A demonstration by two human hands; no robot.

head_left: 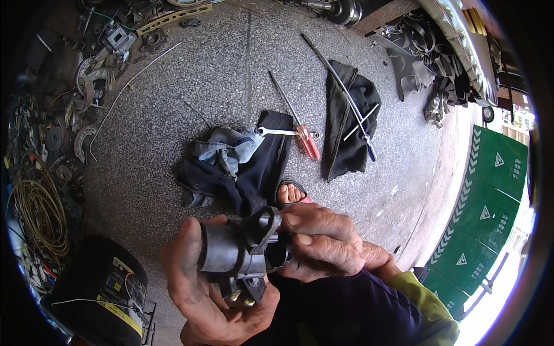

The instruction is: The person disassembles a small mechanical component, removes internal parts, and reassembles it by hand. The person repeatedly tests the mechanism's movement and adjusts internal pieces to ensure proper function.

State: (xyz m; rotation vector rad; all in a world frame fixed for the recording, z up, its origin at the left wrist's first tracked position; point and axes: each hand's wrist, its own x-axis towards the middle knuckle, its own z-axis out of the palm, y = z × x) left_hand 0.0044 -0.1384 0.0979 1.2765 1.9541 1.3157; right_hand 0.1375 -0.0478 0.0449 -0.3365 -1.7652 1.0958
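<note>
Held between the curled left hand (pixel 202 294) and pinching right hand (pixel 326 242), the black, flanged cylindrical part (pixel 248 256) looks stiff, fairly light, best gripped round its smooth barrel (pixel 222 248), with dark crumpled cloth (pixel 264 173) on speckled grey floor (pixel 173 104) beyond.

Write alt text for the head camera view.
A bare left hand and right hand hold a black cylindrical mechanical part above a speckled grey floor. A silver wrench, red-handled screwdriver and dark fabric pieces lie beyond.

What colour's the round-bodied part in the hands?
The round-bodied part is mostly black, clearest in the head view.
</note>
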